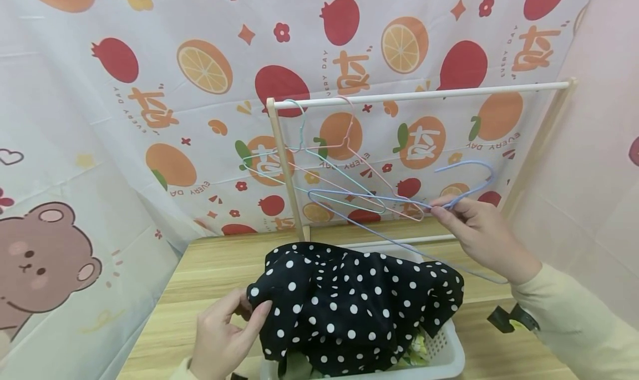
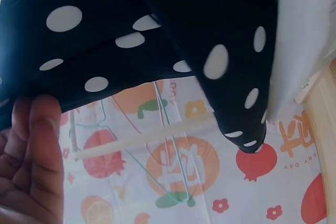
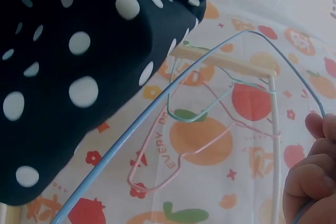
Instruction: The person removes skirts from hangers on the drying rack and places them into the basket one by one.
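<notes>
A black garment with white polka dots point(image 1: 349, 308) lies bunched over a white basket point(image 1: 453, 353). My left hand point(image 1: 222, 333) pinches its left edge between thumb and fingers; the left wrist view shows fingertips point(image 2: 44, 116) at the cloth's border. Above the garment's right side, my right hand point(image 1: 486, 236) grips a blue wire hanger point(image 1: 493, 176) just below its hook. The hanger's body points left, and its lower wire passes over the cloth in the head view. In the right wrist view, the hanger's shoulder point(image 3: 105, 161) crosses in front of the dotted cloth.
Behind the basket stands a rack with a white rail point(image 1: 429, 95) and wooden posts. A mint green hanger point(image 1: 303, 125) and a pink hanger point(image 1: 349, 127) hang near its left end. Other cloth shows in the basket. A fruit-print curtain point(image 1: 309, 47) backs the wooden table point(image 1: 199, 269).
</notes>
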A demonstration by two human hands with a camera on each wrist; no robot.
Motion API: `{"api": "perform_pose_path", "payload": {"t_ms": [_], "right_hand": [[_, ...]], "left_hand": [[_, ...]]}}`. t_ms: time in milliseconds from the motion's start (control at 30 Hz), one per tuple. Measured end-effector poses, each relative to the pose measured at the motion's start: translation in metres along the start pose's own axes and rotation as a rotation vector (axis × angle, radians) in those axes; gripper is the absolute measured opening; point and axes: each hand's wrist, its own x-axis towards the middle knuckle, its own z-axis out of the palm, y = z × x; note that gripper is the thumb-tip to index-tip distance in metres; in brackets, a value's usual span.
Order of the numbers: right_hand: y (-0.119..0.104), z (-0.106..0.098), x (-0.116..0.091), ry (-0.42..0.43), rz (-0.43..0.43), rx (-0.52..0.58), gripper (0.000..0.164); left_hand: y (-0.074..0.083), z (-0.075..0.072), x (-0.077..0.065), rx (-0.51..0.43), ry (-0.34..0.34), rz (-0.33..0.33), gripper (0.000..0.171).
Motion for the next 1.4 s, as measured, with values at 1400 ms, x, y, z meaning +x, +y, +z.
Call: {"api": "perform_pose_path", "payload": {"t_ms": [1400], "right_hand": [[0.011, 0.015, -0.006, -0.065, -0.027, 0.027, 0.013]], "left_hand": [[-0.051, 0.052, 0.019, 0.361, -0.557, -0.279, 0.042]]}}
